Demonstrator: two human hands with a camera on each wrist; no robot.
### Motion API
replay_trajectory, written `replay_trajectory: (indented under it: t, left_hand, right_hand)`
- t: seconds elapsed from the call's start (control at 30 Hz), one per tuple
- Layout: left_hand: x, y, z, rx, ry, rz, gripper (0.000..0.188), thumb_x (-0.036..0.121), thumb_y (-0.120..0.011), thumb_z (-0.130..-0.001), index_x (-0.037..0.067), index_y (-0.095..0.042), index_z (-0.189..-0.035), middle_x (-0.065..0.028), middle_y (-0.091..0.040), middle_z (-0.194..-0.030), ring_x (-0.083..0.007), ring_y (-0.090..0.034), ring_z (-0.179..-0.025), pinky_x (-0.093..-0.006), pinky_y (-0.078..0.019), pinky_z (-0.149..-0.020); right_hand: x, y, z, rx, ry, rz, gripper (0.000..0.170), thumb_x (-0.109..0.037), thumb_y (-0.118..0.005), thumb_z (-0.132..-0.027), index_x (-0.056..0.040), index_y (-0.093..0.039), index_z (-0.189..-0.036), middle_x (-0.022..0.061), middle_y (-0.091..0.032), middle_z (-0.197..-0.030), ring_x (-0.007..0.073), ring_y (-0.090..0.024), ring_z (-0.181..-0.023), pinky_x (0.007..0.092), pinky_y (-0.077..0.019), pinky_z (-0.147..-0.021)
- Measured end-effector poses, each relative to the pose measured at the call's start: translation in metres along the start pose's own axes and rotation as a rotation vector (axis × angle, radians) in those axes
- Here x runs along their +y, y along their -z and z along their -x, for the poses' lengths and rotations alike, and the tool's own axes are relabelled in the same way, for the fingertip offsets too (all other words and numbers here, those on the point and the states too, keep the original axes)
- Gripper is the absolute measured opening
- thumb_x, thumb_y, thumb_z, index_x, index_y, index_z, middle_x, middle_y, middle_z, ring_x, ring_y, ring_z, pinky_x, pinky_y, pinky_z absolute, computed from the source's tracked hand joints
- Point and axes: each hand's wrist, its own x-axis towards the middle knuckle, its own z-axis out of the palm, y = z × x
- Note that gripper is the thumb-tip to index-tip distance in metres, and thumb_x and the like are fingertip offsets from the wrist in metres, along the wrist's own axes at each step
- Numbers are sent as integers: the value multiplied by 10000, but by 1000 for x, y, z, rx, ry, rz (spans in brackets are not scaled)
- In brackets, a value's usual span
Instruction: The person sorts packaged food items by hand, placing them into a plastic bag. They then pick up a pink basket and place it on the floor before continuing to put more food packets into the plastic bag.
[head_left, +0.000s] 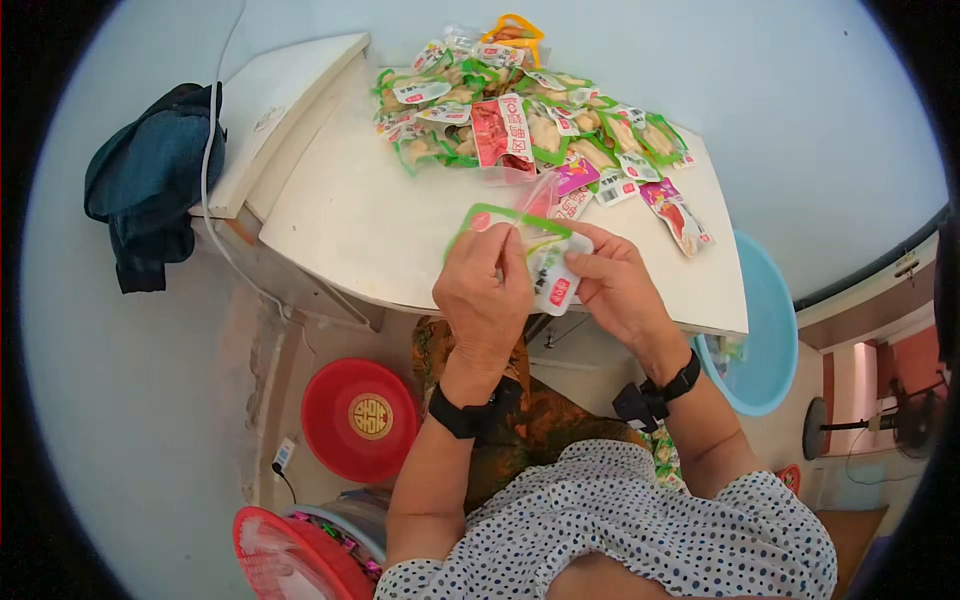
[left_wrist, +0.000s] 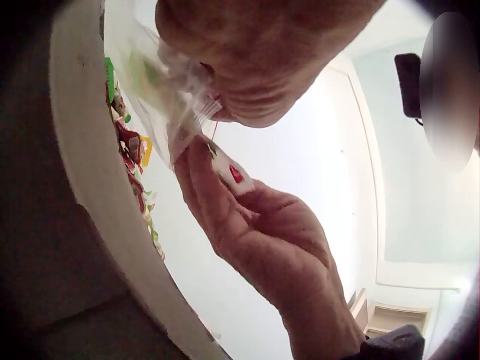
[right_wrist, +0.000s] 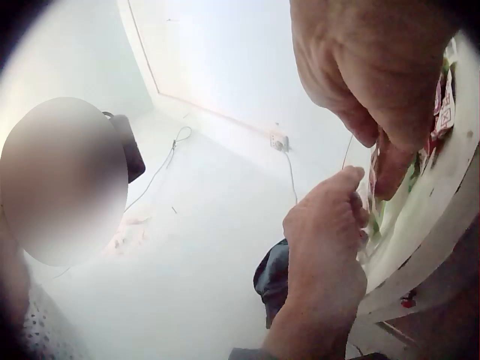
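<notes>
Both hands hold a snack pouch (head_left: 550, 275) with a green border, a clear window and a white label, over the table's front edge. My left hand (head_left: 485, 290) pinches it near its top edge with thumb and fingers. At the pouch's right side, my right hand (head_left: 615, 280) grips it between thumb and fingers. Clear crinkled plastic (left_wrist: 154, 82) shows beside the fingers in the left wrist view, where the right hand (left_wrist: 262, 232) holds a white part with a red mark. Much of the pouch is hidden behind the left hand (right_wrist: 322, 247) in the right wrist view.
A pile of sealed food packets (head_left: 545, 130) covers the back of the white table (head_left: 330, 220). A red basin (head_left: 345, 440) stands on the floor at left, a light-blue tub (head_left: 770, 330) at right. Dark cloth (head_left: 155, 190) hangs at the far left, beside a white cable (head_left: 207, 160).
</notes>
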Motion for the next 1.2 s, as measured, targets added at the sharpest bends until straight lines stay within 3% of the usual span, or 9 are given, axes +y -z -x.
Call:
replay_trajectory:
  t: [0.2,0.3,0.47,0.6,0.73,0.97,1.1,1.17,1.2]
  left_hand:
    - [6,-2,0,-4,6,25,79,44,-681,-843,-9,-681,-902,-105,-610,-723,-223,-597,-608,-324,-479,-567]
    - [4,-2,-2,5,-10,46,79,43,-684,-836,-6,-683,-898,-106,-617,-740,-226,-598,-622,-325,-476,-564]
    - [-3,-1,-3,10,-113,-13,75,43,-696,-824,4,-689,-888,-107,-625,-782,-230,-609,-708,-324,-473,-568]
    - [-10,-1,-6,15,-66,44,83,39,-700,-822,5,-698,-897,-118,-649,-834,-250,-627,-781,-336,-497,-641]
    - [-11,-4,-6,-1,-8,105,98,23,-692,-827,-4,-704,-920,-136,-681,-908,-271,-656,-834,-352,-522,-743]
    - [-15,-6,-7,-5,-16,90,129,22,-678,-845,-30,-701,-961,-168,-711,-981,-283,-688,-914,-352,-531,-822]
    - [-15,-10,-4,-4,72,114,111,20,-664,-845,-22,-697,-942,-176,-706,-954,-331,-684,-931,-383,-534,-823]
    - [-22,-13,0,-22,101,96,147,70,-665,-880,-40,-696,-974,-171,-717,-936,-263,-689,-856,-349,-532,-785]
    - [-25,-14,2,-34,116,88,172,94,-665,-897,-48,-696,-990,-169,-722,-927,-229,-691,-819,-332,-531,-767]
  right_hand:
    - [16,-11,-23,-143,-72,-24,581,117,-477,-887,-1,-367,-1446,119,-568,-1249,188,-610,-1107,336,-544,-906]
    - [21,-21,-31,-175,-117,-76,548,104,-473,-908,-11,-361,-1432,110,-561,-1227,181,-605,-1083,316,-543,-876]
    - [47,-31,-39,-54,-20,10,358,12,-519,-949,-8,-452,-1299,88,-595,-1145,156,-614,-980,290,-541,-808]
    - [66,-21,-50,11,106,282,244,-29,-561,-950,-2,-539,-1191,63,-629,-1018,116,-603,-873,262,-525,-736]
    - [63,-30,-47,42,99,237,114,-55,-588,-946,3,-623,-1038,37,-642,-938,86,-581,-821,246,-507,-673]
    - [50,-32,-38,-34,-43,348,146,-76,-551,-966,22,-631,-1039,22,-650,-948,71,-564,-799,250,-490,-659]
    - [41,-20,-37,-176,82,650,175,-79,-529,-960,26,-637,-1049,62,-674,-890,100,-591,-754,257,-488,-653]
    - [34,-12,-38,-206,195,891,193,-77,-538,-944,23,-643,-1072,85,-684,-855,123,-621,-714,264,-504,-631]
    - [28,-10,-35,-166,169,840,200,-75,-550,-930,19,-650,-1076,96,-687,-847,135,-634,-695,271,-512,-614]
